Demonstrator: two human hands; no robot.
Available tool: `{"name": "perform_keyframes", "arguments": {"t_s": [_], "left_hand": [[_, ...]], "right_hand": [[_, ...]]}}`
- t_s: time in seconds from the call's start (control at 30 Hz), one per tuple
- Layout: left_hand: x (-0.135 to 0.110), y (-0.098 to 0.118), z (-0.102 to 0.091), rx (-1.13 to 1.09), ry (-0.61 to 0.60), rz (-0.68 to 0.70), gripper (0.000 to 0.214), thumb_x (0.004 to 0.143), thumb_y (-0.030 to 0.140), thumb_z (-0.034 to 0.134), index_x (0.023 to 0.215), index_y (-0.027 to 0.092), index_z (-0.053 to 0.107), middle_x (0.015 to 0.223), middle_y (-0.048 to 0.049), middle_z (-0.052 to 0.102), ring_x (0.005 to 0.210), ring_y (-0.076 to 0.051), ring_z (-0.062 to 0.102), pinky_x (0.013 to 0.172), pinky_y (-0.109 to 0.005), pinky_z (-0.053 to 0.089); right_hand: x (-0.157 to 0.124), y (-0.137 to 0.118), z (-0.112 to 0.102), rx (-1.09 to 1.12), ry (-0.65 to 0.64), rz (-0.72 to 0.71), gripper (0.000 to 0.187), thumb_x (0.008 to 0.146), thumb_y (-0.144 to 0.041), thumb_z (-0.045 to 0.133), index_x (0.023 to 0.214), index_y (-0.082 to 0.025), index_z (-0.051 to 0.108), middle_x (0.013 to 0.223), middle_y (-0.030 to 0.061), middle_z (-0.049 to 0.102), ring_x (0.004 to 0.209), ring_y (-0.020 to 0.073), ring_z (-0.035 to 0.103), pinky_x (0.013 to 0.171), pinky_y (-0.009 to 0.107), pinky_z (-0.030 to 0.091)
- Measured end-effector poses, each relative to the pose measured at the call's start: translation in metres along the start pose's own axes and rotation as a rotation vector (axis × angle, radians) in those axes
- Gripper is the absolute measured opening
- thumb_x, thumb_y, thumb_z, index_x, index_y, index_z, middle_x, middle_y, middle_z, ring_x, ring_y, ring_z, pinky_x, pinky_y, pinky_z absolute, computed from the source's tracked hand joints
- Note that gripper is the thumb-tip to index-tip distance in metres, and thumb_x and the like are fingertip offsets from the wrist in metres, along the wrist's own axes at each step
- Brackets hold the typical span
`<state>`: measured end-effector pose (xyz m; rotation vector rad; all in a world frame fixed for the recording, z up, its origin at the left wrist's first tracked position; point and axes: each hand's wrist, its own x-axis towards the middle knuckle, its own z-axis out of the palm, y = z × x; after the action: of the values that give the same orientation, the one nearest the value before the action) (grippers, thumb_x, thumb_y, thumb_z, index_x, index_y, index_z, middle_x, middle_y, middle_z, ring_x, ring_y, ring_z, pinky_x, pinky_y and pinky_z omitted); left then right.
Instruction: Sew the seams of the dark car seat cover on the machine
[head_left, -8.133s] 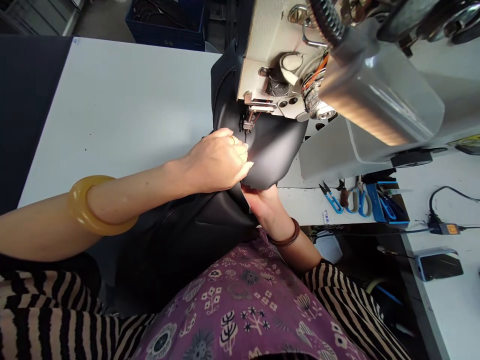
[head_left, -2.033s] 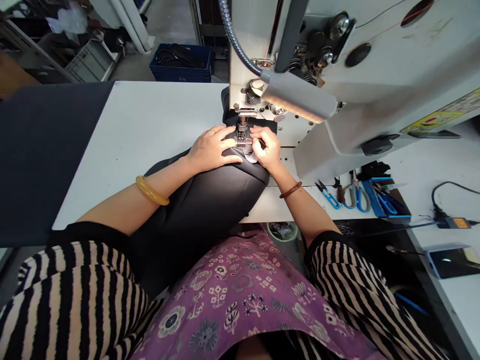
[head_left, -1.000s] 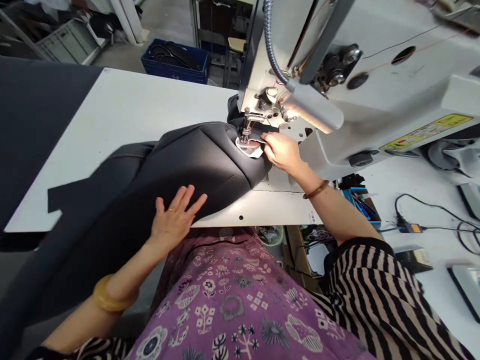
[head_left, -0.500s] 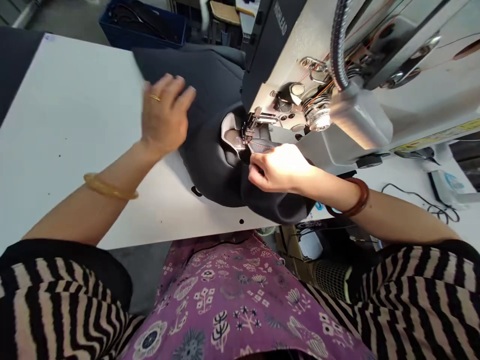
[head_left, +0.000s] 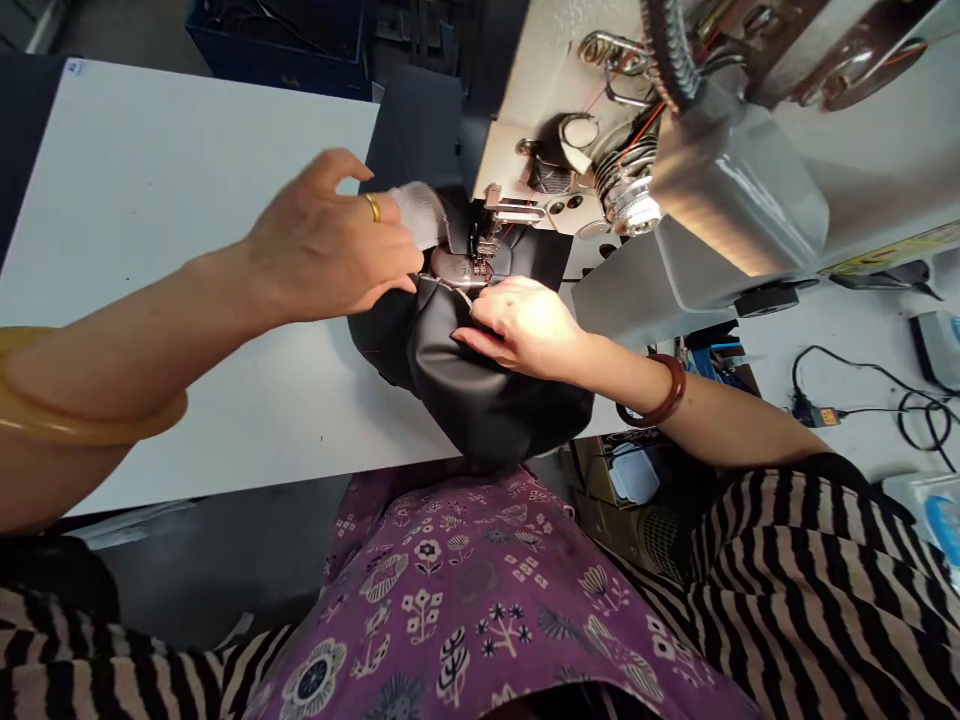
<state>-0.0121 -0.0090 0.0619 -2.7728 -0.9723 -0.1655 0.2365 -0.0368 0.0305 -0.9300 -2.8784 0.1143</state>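
Note:
Black leather-like material lies bunched beneath the presser foot of a sewing machine. A pale mesh backing shows where its edge is folded over. My left hand, wearing a gold ring, pinches the material's edge just left of the foot, thumb and index finger apart at the top. Close in front of the foot, my right hand is closed on the seam edge. Its fingertips are partly tucked into the folds. The needle tip is too small to make out.
A white table extends to the left. Beyond it stands a dark blue bin holding dark pieces. Black cables lie on the right-hand surface. A purple patterned apron covers my lap below the table edge.
My left hand has come down and right from above the table onto the material's edge. The material has turned and bunched toward me, and the mesh side shows more. My right hand keeps its grip.

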Motion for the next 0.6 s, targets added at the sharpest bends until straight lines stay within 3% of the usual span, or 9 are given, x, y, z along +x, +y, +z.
{"name": "perform_keyframes", "arguments": {"t_s": [0.1, 0.23, 0.33, 0.4, 0.47, 0.5, 0.6], "left_hand": [[0.021, 0.015, -0.009, 0.027, 0.006, -0.065, 0.046, 0.097, 0.030, 0.030, 0.070, 0.016, 0.063, 0.061, -0.0023, 0.053, 0.092, -0.023, 0.065, 0.098, -0.059, 0.043], [0.038, 0.036, 0.011, -0.086, 0.042, -0.061, 0.045, 0.096, 0.029, 0.032, 0.071, 0.010, 0.064, 0.064, -0.0036, 0.056, 0.096, -0.027, 0.066, 0.092, -0.062, 0.044], [0.033, 0.034, 0.025, -0.110, 0.073, -0.057, 0.042, 0.096, 0.027, 0.034, 0.072, 0.010, 0.064, 0.067, -0.0039, 0.060, 0.097, -0.027, 0.066, 0.096, -0.063, 0.043], [0.026, 0.030, 0.029, -0.083, 0.098, -0.056, 0.037, 0.096, 0.028, 0.038, 0.075, 0.012, 0.064, 0.070, -0.0046, 0.063, 0.098, -0.026, 0.066, 0.098, -0.061, 0.044], [0.018, 0.033, 0.035, -0.069, 0.167, -0.074, 0.031, 0.096, 0.028, 0.042, 0.081, 0.014, 0.064, 0.077, -0.0059, 0.068, 0.097, -0.025, 0.067, 0.098, -0.056, 0.047], [0.013, 0.038, 0.039, -0.076, 0.226, -0.087, 0.026, 0.096, 0.027, 0.043, 0.086, 0.016, 0.064, 0.083, -0.0064, 0.071, 0.099, -0.025, 0.067, 0.098, -0.054, 0.048], [-0.004, 0.071, 0.057, -0.137, 0.425, -0.139, 0.018, 0.094, 0.024, 0.047, 0.105, 0.021, 0.061, 0.115, -0.0088, 0.072, 0.118, -0.026, 0.064, 0.107, -0.058, 0.042]], "right_hand": [[-0.013, 0.018, -0.002, -0.119, -0.047, 0.083, 0.046, 0.103, -0.045, 0.033, 0.080, -0.017, 0.062, 0.077, 0.0070, 0.062, 0.077, 0.0193, 0.055, 0.080, 0.034, 0.039], [-0.022, 0.026, -0.003, -0.152, -0.139, 0.188, 0.033, 0.098, -0.036, 0.039, 0.087, -0.016, 0.063, 0.081, 0.0095, 0.066, 0.079, 0.0214, 0.058, 0.079, 0.035, 0.039], [-0.018, 0.016, -0.007, -0.055, -0.207, 0.299, 0.021, 0.089, -0.024, 0.044, 0.099, -0.015, 0.060, 0.082, 0.0083, 0.066, 0.072, 0.0203, 0.056, 0.071, 0.032, 0.039], [-0.012, 0.009, -0.014, 0.117, -0.239, 0.341, 0.021, 0.079, -0.016, 0.047, 0.097, -0.016, 0.058, 0.079, 0.0048, 0.064, 0.067, 0.0172, 0.052, 0.065, 0.030, 0.037], [-0.006, 0.006, -0.023, 0.399, -0.230, 0.399, 0.013, 0.074, -0.012, 0.046, 0.083, -0.018, 0.054, 0.070, -0.0007, 0.056, 0.060, 0.0128, 0.045, 0.059, 0.027, 0.036], [-0.003, 0.005, -0.028, 0.550, -0.223, 0.447, 0.007, 0.075, -0.013, 0.046, 0.075, -0.019, 0.050, 0.064, -0.0030, 0.050, 0.056, 0.0108, 0.041, 0.056, 0.026, 0.034], [0.005, 0.004, -0.039, 0.818, -0.252, 0.590, 0.023, 0.080, -0.019, 0.055, 0.061, -0.019, 0.042, 0.055, -0.0053, 0.039, 0.049, 0.0078, 0.034, 0.051, 0.025, 0.030]]}}
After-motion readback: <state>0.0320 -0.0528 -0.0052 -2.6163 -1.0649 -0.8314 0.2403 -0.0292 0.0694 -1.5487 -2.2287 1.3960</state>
